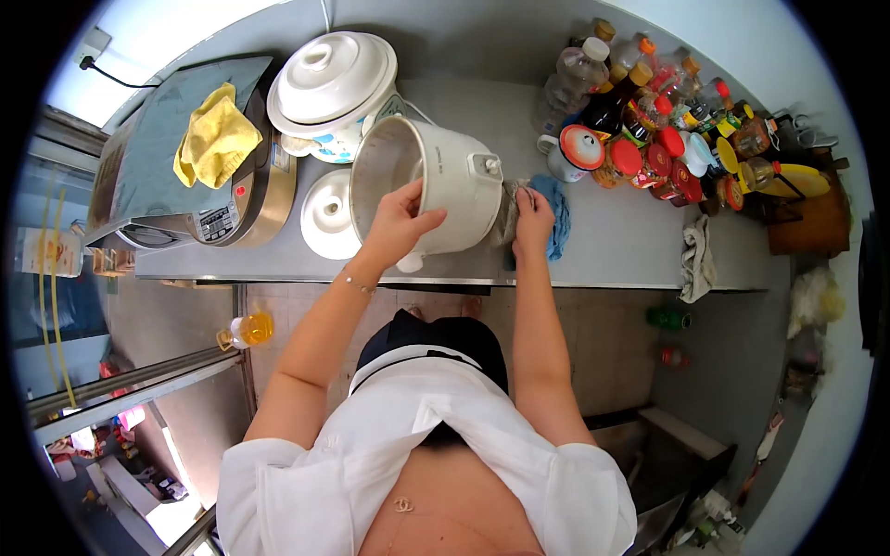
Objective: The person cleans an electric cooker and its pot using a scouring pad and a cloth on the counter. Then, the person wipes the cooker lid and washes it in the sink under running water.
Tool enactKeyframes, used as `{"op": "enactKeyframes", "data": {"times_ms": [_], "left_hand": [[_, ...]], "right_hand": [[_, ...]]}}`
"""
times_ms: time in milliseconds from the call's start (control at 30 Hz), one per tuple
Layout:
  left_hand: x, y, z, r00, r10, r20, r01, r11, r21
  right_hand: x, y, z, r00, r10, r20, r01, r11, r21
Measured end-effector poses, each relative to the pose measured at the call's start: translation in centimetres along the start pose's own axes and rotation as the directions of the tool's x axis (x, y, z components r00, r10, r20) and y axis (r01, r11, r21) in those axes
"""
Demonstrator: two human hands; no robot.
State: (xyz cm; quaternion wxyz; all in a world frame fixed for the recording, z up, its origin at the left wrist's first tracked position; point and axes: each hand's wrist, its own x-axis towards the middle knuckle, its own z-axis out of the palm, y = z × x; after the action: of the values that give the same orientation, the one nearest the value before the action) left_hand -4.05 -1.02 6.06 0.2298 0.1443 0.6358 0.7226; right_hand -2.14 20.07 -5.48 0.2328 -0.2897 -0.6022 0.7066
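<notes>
Gripping rim of white pot [464, 190] with left hand [404, 224], with thumb on outer wall and fingers over the edge into the mouth, in a narrow pinch; wearing thin bracelet [360, 283] on that wrist; placed on grey counter [621, 255], near front edge, tipped over, with mouth facing left and base end toward right hand [532, 222]; fitted with small knob-like part [487, 165] near base end; clutching greyish cloth [506, 211] in right hand, with fingers curled in tight; holding cloth right by base end; cannot tell exact amount of cloth inside the fist; just beside right hand, crumpled blue cloth [559, 218]; just left of pot mouth, round white lid [326, 218], flat on counter; behind that, lidded white crock [332, 83] with blue pattern; farther left, appliance with control panel [218, 222], covered by blue-grey cloth [153, 139] with yellow cloth [218, 139] on top; toward back right, white mug [562, 167] with red-rimmed lid, next to crowded bottles and jars [654, 162]; at front edge on right, pale rag [698, 259]; down on floor, bottle of yellow liquid [252, 329]
</notes>
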Motion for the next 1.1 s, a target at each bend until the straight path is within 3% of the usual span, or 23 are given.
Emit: {"op": "enactKeyframes", "data": {"times_ms": [100,200,300,400,500,600,633,767,867,933,967,1067,1100], "left_hand": [[-1.3,0.3,-1.2,0.999,-0.018,0.034,0.016,0.999,0.049],[-1.9,0.0,-2.9,0.994,-0.03,0.101,0.021,0.996,0.092],[-2.3,-0.6,-3.2,0.995,0.03,0.092,-0.037,0.996,0.08],[-1.8,-0.9,-2.9,0.996,0.088,-0.001,-0.087,0.989,0.117],[-1.1,-0.1,-3.1,0.996,0.066,-0.067,-0.062,0.996,0.058],[-1.6,-0.2,-4.1,0.999,0.03,-0.013,-0.029,0.997,0.076],[-1.8,-0.3,-4.2,1.0,0.025,0.006,-0.025,0.996,0.086],[-1.8,-0.6,-4.9,0.999,0.041,0.016,-0.043,0.99,0.135],[-1.5,-0.1,-5.1,0.999,0.009,-0.044,-0.008,1.0,0.022],[-1.4,0.0,-5.0,1.0,0.013,-0.016,-0.012,1.0,0.023],[-1.6,-0.1,-4.8,1.0,0.006,0.005,-0.006,1.0,0.022],[-2.0,-0.6,-5.5,0.993,-0.053,0.103,0.036,0.988,0.152],[-2.1,-0.1,-5.4,0.991,-0.069,0.117,0.051,0.988,0.146]], "right_hand": [[0.3,0.5,-1.5,0.977,0.094,0.192,-0.157,0.926,0.342],[-0.6,-3.1,-0.7,0.927,0.074,0.367,-0.189,0.939,0.288],[-1.2,-5.0,0.6,0.89,0.105,0.443,-0.177,0.976,0.125],[-1.4,-3.3,1.4,0.905,-0.155,0.396,0.203,0.976,-0.08],[-5.6,-4.5,2.5,0.848,-0.454,0.273,0.518,0.819,-0.246],[-4.8,-5.2,2.4,0.869,-0.394,0.301,0.474,0.837,-0.275],[-3.4,-5.2,2.8,0.8,-0.522,0.297,0.59,0.775,-0.228],[-3.6,-5.4,3.0,0.822,-0.472,0.319,0.549,0.808,-0.217],[-6.5,-4.4,2.2,0.873,-0.387,0.297,0.464,0.848,-0.257],[-6.4,-4.5,2.0,0.871,-0.389,0.301,0.467,0.847,-0.255],[-4.9,-4.7,2.2,0.837,-0.464,0.291,0.538,0.795,-0.279],[0.2,-3.9,3.0,0.829,-0.402,0.388,0.489,0.858,-0.155],[0.4,-4.0,2.7,0.871,-0.28,0.402,0.352,0.929,-0.114]]}}
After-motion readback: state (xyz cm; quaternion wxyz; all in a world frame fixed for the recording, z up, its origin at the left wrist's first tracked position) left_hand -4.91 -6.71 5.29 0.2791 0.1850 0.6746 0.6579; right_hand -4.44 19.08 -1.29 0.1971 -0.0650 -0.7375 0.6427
